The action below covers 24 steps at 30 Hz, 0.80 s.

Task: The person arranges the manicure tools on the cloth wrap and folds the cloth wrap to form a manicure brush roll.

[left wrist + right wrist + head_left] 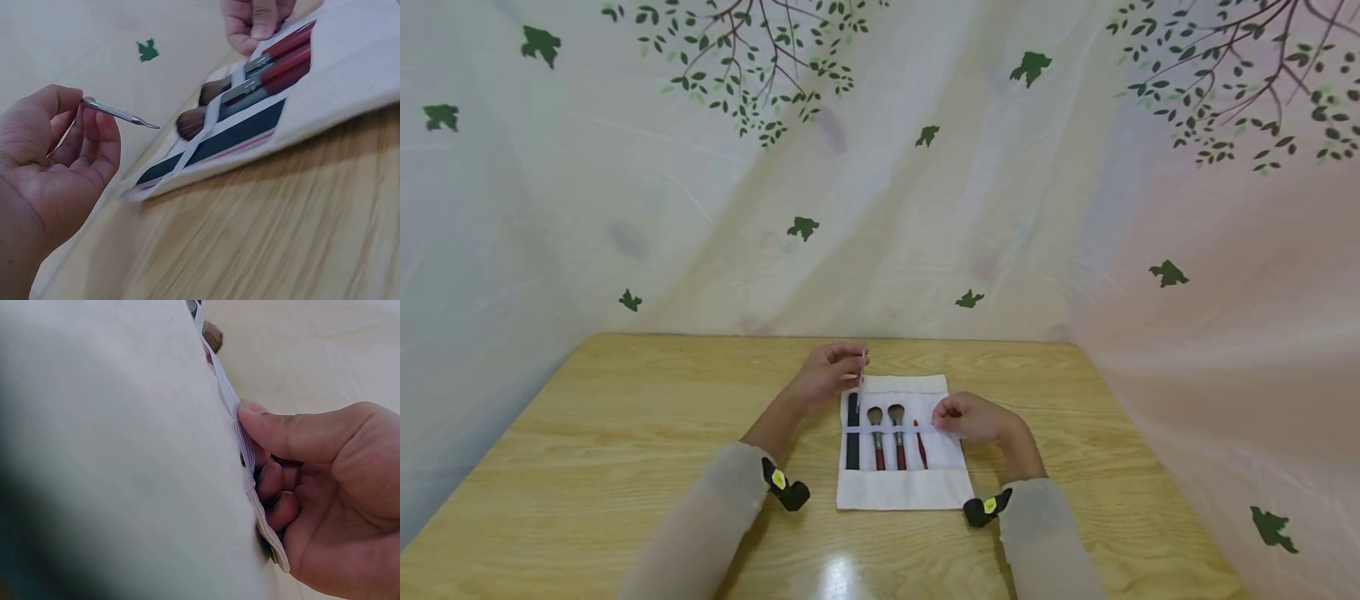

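Observation:
A white fabric brush roll (904,492) lies unfolded on the table. My left hand (829,375) is above its far left corner, pinching a slim silver metal tool (122,114) between thumb and fingers; the tool has a textured shaft and a narrow flat tip. At the roll's right side, my right hand (979,417) pinches the white elastic band (240,428) with thumb and fingers. Under that band sit a flat black strip (853,446), two makeup brushes (899,446) with dark red handles, and a thin red tool (921,447). Their lower ends are hidden in the pocket.
The wooden table (625,433) extends around the roll on all sides. Behind it hangs a pale curtain (880,275) printed with green leaves and branches. Each wrist carries a small black camera (790,492).

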Tool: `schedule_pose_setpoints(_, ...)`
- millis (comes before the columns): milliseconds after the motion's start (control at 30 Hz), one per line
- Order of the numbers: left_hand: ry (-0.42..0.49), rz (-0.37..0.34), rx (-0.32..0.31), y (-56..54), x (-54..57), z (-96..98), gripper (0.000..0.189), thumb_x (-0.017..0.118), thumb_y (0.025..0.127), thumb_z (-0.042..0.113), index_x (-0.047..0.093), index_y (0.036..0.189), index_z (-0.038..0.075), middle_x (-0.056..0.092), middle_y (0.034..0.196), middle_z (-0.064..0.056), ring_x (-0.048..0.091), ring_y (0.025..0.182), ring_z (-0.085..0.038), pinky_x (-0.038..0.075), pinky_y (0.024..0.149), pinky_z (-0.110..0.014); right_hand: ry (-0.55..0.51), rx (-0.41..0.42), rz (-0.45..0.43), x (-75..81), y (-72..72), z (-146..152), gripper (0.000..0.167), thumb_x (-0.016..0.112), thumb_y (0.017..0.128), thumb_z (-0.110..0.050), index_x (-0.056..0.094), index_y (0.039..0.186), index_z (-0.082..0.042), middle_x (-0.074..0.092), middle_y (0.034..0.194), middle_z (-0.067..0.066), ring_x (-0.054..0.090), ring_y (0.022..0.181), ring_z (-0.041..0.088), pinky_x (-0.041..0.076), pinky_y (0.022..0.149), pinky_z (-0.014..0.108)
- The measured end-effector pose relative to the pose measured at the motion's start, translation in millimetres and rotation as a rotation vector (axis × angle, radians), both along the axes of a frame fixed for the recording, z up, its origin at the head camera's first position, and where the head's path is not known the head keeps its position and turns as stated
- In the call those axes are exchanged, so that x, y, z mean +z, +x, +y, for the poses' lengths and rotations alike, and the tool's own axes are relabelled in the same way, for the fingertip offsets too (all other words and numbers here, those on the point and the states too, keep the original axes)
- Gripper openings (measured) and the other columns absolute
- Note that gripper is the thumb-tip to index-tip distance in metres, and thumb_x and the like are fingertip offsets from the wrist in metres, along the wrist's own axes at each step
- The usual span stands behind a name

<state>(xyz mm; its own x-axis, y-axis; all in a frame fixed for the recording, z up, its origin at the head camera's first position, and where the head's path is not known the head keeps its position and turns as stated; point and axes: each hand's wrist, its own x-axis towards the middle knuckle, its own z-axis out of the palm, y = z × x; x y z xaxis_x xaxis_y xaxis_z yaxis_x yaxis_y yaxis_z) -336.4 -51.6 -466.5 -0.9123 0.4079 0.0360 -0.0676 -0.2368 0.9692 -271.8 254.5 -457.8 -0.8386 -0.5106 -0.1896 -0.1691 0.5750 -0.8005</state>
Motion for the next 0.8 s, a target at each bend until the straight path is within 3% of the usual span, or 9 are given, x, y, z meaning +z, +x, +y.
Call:
schedule_pose_setpoints(200, 0.029, -0.040, 0.034, 4.4, 3.6, 33.3, 0.030, 0.059, 0.102, -0.001, 0.053, 0.128, -0.014, 0.067, 0.101, -0.004, 0.065, 0.090, -0.018, 0.058, 0.079, -0.030, 0.021, 0.002, 0.020, 1.8, 1.5, 0, 0.011, 0.057, 0.103, -0.003, 0.066, 0.097, 0.000, 0.055, 0.084, 0.000, 0.047, 0.080, 0.017, 0.040, 0.070, 0.028)
schedule_pose_setpoints(500, -0.014, -0.050, 0.028, 11.7, 6.7, 70.8, 0.034, 0.061, 0.102, 0.002, 0.054, 0.132, -0.011, 0.067, 0.109, -0.012, 0.063, 0.110, -0.035, 0.059, 0.084, -0.033, 0.018, -0.002, 0.011, 0.7, 1.0, 0, 0.011, 0.058, 0.102, -0.004, 0.067, 0.097, 0.000, 0.056, 0.084, 0.000, 0.048, 0.080, 0.017, 0.040, 0.071, 0.030)
schedule_pose_setpoints(800, -0.002, -0.064, 0.081, 16.1, 0.7, 96.3, 0.037, 0.063, 0.100, 0.000, 0.054, 0.133, -0.012, 0.065, 0.099, -0.007, 0.065, 0.092, -0.020, 0.060, 0.080, -0.032, 0.007, 0.003, 0.003, 0.2, 0.2, 0, 0.011, 0.058, 0.102, -0.003, 0.066, 0.096, 0.001, 0.056, 0.083, 0.001, 0.048, 0.079, 0.017, 0.040, 0.071, 0.029)
